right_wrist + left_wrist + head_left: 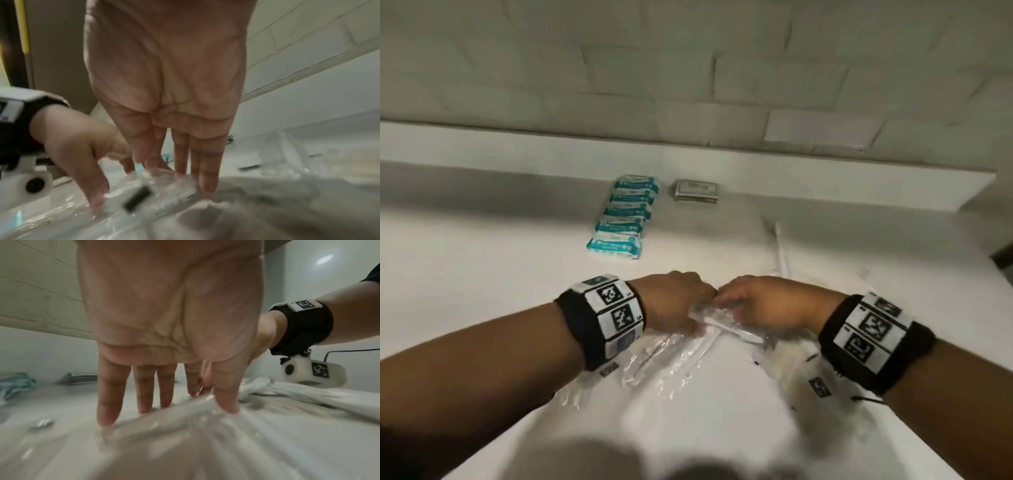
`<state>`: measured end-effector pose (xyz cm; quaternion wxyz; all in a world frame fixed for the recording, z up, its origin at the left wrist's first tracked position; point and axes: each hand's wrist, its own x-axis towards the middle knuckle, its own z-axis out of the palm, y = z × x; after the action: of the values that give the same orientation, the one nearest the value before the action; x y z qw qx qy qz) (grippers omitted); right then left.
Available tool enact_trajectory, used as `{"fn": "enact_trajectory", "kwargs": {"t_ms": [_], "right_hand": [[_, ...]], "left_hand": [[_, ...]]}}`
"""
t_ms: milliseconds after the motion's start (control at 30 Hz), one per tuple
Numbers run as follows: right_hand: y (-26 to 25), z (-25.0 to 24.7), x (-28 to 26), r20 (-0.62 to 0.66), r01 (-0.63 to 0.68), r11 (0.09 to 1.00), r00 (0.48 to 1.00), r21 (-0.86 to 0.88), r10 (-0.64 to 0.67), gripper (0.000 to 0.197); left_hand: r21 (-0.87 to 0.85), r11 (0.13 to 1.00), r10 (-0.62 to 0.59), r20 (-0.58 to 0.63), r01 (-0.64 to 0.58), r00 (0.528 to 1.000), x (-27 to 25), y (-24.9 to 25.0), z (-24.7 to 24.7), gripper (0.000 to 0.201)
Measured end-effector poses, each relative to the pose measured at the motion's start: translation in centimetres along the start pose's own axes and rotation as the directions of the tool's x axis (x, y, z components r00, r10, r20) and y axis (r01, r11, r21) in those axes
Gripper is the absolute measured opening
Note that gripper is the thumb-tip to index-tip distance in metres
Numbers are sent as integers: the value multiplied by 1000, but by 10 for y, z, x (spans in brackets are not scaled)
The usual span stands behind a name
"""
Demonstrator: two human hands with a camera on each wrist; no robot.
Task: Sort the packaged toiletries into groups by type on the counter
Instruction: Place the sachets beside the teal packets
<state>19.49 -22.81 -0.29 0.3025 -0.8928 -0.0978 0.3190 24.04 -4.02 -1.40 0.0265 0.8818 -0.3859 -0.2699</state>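
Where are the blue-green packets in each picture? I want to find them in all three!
Head view: the teal packets lie in a row at upper centre, left of the grey sachet stack.
Left wrist view: a blurred bit at the far left edge.
Right wrist view: only teal slivers between the fingers; too little to be sure.
Shared landmark: the tiled wall behind the counter.

Five teal-and-white wrapped packets lie in a row beyond the hands. One stack of flat grey sachets sits beside them; its count is unclear.

Head downward; wrists close, facing fingers
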Motion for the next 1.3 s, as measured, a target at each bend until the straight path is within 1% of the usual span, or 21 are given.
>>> {"fn": "enact_trajectory", "kwargs": {"t_ms": [67,133,200,233,267,300,367,433,500,567,633,700,767,833,867,900,967,1033,1067,1167,1300], "right_hand": [[8,13,-22,-89,21,1000,996,16,-19,31],[30,13,-34,-273,-46,996,962,-74,24,31],[54,10,-53,-376,-311,922,902,-231,211,40],[61,11,-62,-364,-446,850,869,-282,335,47],[68,15,-70,-322,-518,802,846,-299,426,53],[70,22,-78,-274,-526,793,847,-306,456,59],[65,43,-89,-224,-435,852,897,-290,382,70],[56,59,-96,-224,-291,918,946,-271,234,72],[50,68,-101,-215,-148,957,972,-249,95,69],[55,72,-109,-181,-102,966,982,-238,59,67],[68,70,-122,-197,-116,973,977,-197,76,64],[84,60,-138,-293,-162,979,949,-124,120,56],[96,47,-152,-421,-276,955,883,-104,210,40],[99,39,-156,-528,-368,914,817,-168,232,26],[96,39,-154,-541,-362,914,814,-186,212,24],[89,42,-150,-517,-326,927,835,-183,192,23],[68,54,-138,-405,-223,955,905,-195,129,19],[50,68,-124,-329,-152,943,943,-295,49,19],[46,73,-116,-322,-144,924,946,-353,24,22],[47,77,-102,-352,-222,844,935,-488,42,36],[67,53,-112,-493,-301,854,868,-424,62,21]], "left_hand": [[40,999,-32,14,32,999,-19,4,18,58],[76,995,-66,13,65,998,-34,5,29,66],[95,990,-103,-17,104,995,-42,12,33,69],[94,987,-125,-41,128,991,-42,16,34,71],[83,986,-138,-67,144,988,-40,24,35,73],[68,988,-130,-89,136,987,-35,33,34,74],[44,996,-68,-111,73,991,-22,56,34,72],[27,1000,-11,-90,14,996,-8,77,33,65],[85,996,-6,-22,8,1000,0,89,34,56],[176,984,-43,52,33,998,-2,91,36,53],[220,975,-52,77,33,996,-11,83,38,52],[233,971,-72,80,52,994,-18,73,37,49],[270,954,-151,46,134,987,-21,68,36,44],[346,917,-193,-45,197,980,-14,75,32,33],[361,911,-177,-92,198,980,-7,81,29,28],[353,916,-155,-122,189,980,1,90,27,26],[288,944,-116,-158,159,980,21,104,22,26],[209,966,-112,-180,149,977,41,117,18,26],[177,972,-123,-191,157,974,50,122,17,28],[126,971,-176,-208,205,962,69,126,15,39],[26,954,-284,-235,298,930,79,121,20,42]]}}
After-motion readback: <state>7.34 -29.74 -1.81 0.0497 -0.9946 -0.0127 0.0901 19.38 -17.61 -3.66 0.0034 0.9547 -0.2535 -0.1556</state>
